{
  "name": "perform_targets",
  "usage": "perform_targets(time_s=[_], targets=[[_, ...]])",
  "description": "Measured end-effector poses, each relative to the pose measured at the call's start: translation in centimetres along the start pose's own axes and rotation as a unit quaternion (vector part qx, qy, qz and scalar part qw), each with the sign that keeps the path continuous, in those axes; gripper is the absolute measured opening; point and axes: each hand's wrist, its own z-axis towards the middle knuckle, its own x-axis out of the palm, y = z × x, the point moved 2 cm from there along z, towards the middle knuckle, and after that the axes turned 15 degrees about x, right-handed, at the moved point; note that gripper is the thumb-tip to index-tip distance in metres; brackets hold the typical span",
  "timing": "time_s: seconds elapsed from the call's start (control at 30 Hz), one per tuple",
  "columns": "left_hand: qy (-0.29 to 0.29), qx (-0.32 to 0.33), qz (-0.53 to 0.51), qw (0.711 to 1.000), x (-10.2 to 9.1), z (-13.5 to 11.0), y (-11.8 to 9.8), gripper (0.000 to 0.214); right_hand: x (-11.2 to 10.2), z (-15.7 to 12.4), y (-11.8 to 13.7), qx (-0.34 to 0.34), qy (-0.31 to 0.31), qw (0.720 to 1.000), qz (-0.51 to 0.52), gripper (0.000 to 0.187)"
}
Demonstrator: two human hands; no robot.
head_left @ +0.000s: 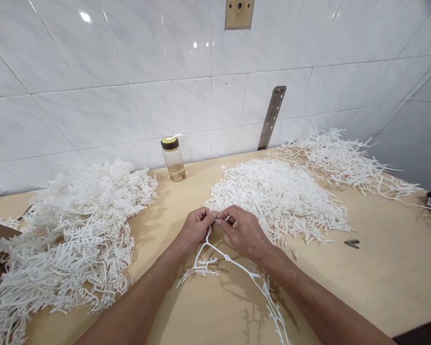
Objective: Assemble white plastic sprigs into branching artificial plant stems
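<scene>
Presently pinching the far end of a white forked stem (227, 258) in the nearer left hand (197, 226), meeting it with the drawn-together fingertips of the right hand (244, 231), in a partly hidden hold, and trailing its long axis bodyward and rightward over the bench (398, 258).

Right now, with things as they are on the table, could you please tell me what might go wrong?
The left hand and right hand meet at the upper end of the white branched piece; its thin stems could bend or snap.
Their fingers are close to the middle pile, so loose strands might snag.
The bottle, with some liquid inside, stands near the left pile; a knock might tip it.
</scene>
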Motion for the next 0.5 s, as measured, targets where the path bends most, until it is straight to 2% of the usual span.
perform_targets(time_s=[0.23,0.5], targets=[[0.049,-0.024,-0.062,0.997,-0.39,0.05,-0.45,0.047,-0.18,-0.21,0.42,0.021,0.025,0.999,0.026,0.010],[0.068,-0.034,-0.062,0.995,-0.78,0.06,-0.83,0.045,-0.36,-0.14,0.41,0.065,0.034,0.996,0.044,0.012]])
